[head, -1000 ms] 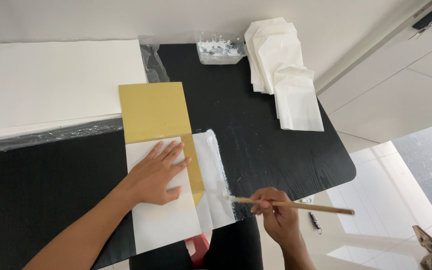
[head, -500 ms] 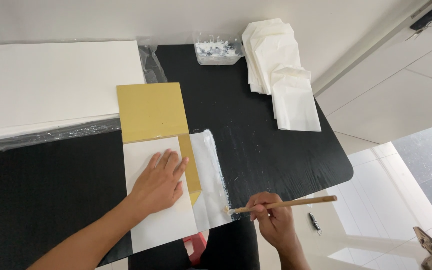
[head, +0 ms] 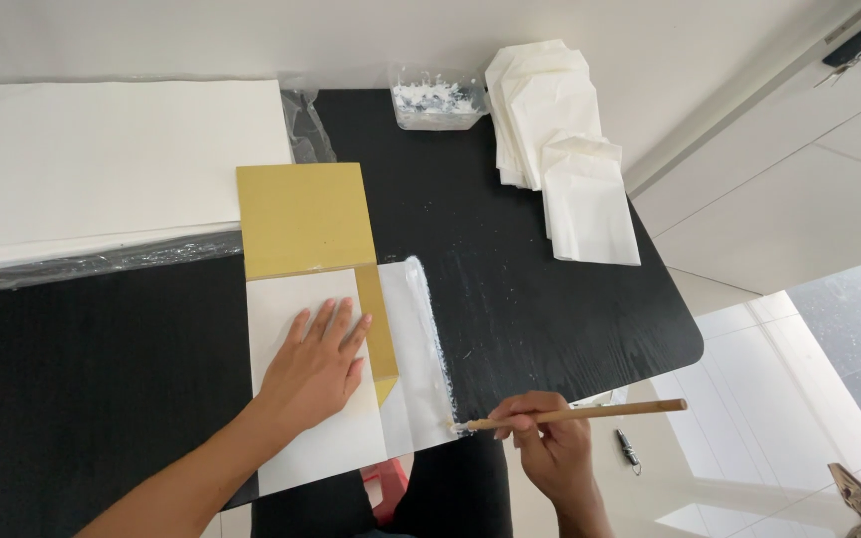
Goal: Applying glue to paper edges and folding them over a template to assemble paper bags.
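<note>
Currently my right hand (head: pixel 550 453) is gripping 1 brush (head: pixel 575 414), lying level, bristles pointing left; left hand (head: pixel 316 364) is pressing flat on white sheet (head: pixel 296 299).

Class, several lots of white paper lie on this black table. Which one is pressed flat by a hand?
The white sheet over the gold card, under the left hand; the stacks lie untouched.

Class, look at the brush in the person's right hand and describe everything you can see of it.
The brush is a slim stick with a light brown handle that looks like wood or bamboo. It lies almost level, handle end pointing right past the black table. Its whitish tip rests at the lower right edge of the white paper sheet, beside a wet white streak. The right hand pinches it near the tip end; nothing else touches it.
</note>
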